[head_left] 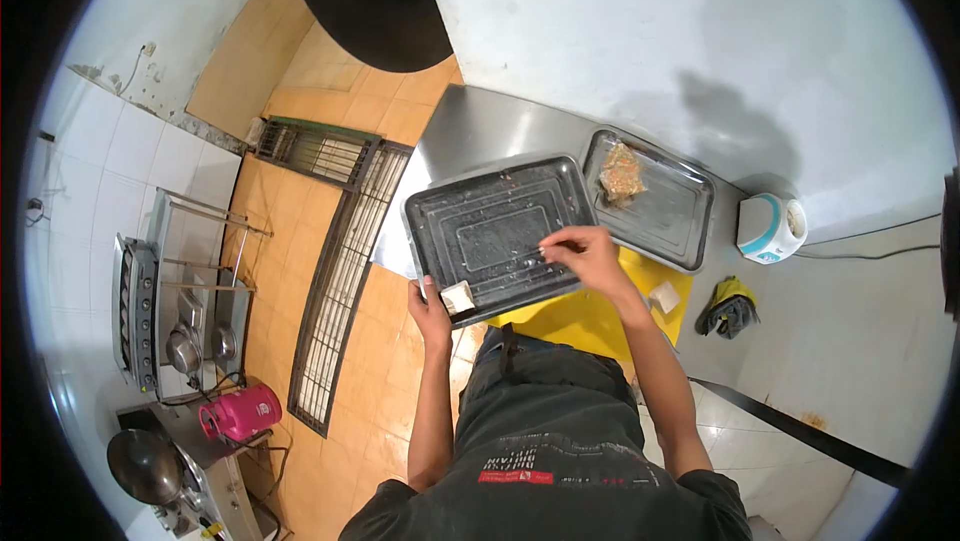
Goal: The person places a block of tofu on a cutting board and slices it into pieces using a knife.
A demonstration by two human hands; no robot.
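Note:
A dark rectangular baking tray (480, 203) with small crumbs on it is tilted over the front edge of the steel table. My left hand (430, 317) grips its near left corner, thumb on the rim. Just inside that corner lies a small whitish square piece (457, 298). Above the tray's right part, my right hand (588, 257) is closed in a pinch; a tiny pale bit may be at the fingertips, too small to name. Under the tray's near side shows a yellow board or mat (545, 327), with a pale block (664, 296) at its right.
Behind on the right, a second metal tray (668, 216) holds a clear bag of orange-brown food (621, 176). Farther right are a white and teal appliance (770, 229) and a black and yellow cloth item (730, 309). A pink gas cylinder (243, 412) and a wok (145, 467) are at left.

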